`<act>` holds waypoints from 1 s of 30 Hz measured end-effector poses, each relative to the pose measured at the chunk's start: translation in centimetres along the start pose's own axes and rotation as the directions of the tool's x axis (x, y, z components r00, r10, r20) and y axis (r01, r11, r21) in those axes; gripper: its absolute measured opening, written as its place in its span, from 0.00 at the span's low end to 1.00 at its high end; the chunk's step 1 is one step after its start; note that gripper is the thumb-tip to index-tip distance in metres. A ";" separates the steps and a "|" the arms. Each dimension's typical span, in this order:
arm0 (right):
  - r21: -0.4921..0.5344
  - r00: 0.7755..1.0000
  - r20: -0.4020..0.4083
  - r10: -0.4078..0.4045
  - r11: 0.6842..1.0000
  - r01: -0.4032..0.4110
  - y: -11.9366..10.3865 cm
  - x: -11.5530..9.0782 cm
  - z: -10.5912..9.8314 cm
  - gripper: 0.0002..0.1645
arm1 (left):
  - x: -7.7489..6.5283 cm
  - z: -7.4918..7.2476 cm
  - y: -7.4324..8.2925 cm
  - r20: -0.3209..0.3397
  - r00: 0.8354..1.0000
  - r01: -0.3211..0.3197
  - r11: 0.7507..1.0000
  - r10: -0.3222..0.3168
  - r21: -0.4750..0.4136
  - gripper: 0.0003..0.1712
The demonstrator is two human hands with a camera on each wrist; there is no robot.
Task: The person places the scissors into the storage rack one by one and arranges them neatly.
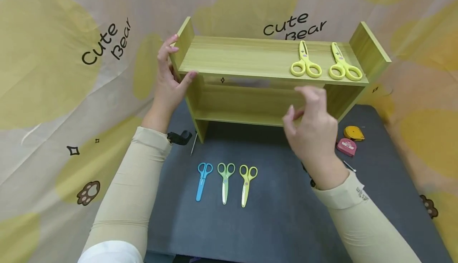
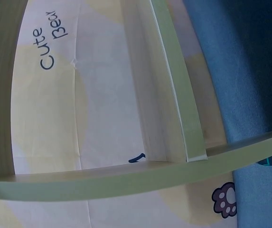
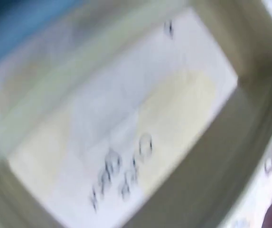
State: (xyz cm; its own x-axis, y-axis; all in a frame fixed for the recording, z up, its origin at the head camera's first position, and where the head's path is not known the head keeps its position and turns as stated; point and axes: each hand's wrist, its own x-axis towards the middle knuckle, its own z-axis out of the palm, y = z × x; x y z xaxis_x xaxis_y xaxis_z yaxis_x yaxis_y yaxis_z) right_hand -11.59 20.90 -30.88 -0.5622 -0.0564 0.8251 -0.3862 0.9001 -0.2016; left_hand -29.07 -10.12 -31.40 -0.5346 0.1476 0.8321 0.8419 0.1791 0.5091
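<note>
A light wooden two-tier shelf (image 1: pixel 243 56) stands at the back of the table. My left hand (image 1: pixel 167 92) grips its left side panel, with the thumb on the front and the fingers round the outer side. In front of the shelf's right half, my right hand (image 1: pixel 316 135) hovers with loosely bent fingers and nothing visible in them. On the top board lie two pairs of yellow scissors (image 1: pixel 303 56), side by side at the right. Blue scissors (image 1: pixel 201 187), green scissors (image 1: pixel 225 191) and another yellow pair lie in a row on the table.
Right of the shelf are a yellow tape measure (image 1: pixel 354 133), a pink tape measure (image 1: pixel 346 147) and a thin silver stick-like item (image 1: pixel 350 166). A thin rod (image 1: pixel 194 143) lies by the shelf's left foot. Patterned cloth (image 1: pixel 232 0) hangs behind the dark table (image 1: pixel 286 223).
</note>
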 end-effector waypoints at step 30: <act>-0.231 0.437 0.849 0.295 0.953 -0.195 -2.0 -16.4 11.4 0.51 | 0.0 -0.2 -0.2 0.018 0.999 -0.030 0.999 0.029 0.038 0.42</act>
State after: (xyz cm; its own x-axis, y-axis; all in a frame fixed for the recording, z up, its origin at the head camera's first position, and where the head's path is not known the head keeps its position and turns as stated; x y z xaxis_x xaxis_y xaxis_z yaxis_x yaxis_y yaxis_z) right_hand -9.99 15.07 -50.00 -0.9811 -0.1259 -0.1469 -0.0897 0.9687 -0.2313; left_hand -29.22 -10.38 -31.45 -0.5109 0.1702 0.8426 0.8541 0.2116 0.4751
